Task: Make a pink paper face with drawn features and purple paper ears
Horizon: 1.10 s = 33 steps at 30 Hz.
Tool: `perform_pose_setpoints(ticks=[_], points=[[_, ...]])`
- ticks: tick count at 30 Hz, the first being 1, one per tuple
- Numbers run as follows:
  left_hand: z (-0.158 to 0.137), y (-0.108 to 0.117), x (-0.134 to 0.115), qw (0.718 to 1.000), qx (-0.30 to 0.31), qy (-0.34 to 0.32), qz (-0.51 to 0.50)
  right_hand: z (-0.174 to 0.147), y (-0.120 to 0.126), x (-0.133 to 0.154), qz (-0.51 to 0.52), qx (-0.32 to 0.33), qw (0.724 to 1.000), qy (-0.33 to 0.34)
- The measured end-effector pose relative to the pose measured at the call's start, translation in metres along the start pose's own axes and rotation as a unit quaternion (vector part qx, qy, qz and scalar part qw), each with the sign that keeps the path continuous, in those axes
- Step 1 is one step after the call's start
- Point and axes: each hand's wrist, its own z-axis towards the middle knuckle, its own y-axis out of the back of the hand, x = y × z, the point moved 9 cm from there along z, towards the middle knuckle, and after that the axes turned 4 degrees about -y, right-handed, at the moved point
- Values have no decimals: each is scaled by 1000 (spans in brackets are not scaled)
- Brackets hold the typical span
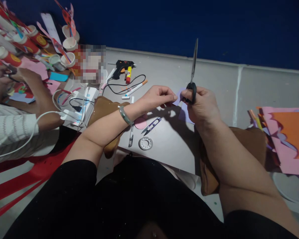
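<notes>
My right hand (206, 105) grips black-handled scissors (193, 73), their blades standing upright and pointing away from me. Thumb and fingers of my left hand (159, 96) are pinched together at the edge of a piece of purple paper (179, 95), just left of the scissor handles. More purple paper (186, 114) shows below, partly behind my right hand; whether it is the same sheet I cannot tell. Under my left wrist lie a pink paper disc (140, 123), purple thread snips (151, 126), a white tape roll (146, 143) and a clear-capped pen (131, 139).
A black glue gun (123, 68), a glue stick (128, 75) and a marker (137, 88) lie farther back. Power strips (83, 106) with cables sit at left, near another person's arm (37, 89) and several paper cups (69, 59). Brown cushions (107, 109) and pink-orange paper sheets (269, 132) flank me.
</notes>
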Motion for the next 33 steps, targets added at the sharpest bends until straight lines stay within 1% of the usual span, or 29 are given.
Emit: perform_pose_setpoints(ticks=[2,5,9,13,17,21,23,28,33], points=[[1,3,1,1000,-10,9,1,0,1,1,5,-10,1000,8],[3,13,3,999,-49,15,-19,-4,1,7,10,-18,999,39],[7,27,6,993,-97,14,-65,-15,-7,15,-33,4,997,68],[8,32,6,988,-128,-2,-84,-24,-14,18,-71,17,993,92],[7,31,5,987,-138,-9,-85,-29,-19,21,-103,38,988,109],[6,31,4,986,-143,-7,-88,-31,-14,21,-97,24,989,113],[6,30,4,985,-144,-7,-92,-30,-13,20,-99,27,986,131],[1,27,2,983,-155,6,-99,-24,-10,15,-147,37,969,193],[0,25,1,981,-168,25,-95,-20,-9,9,-175,47,959,219]])
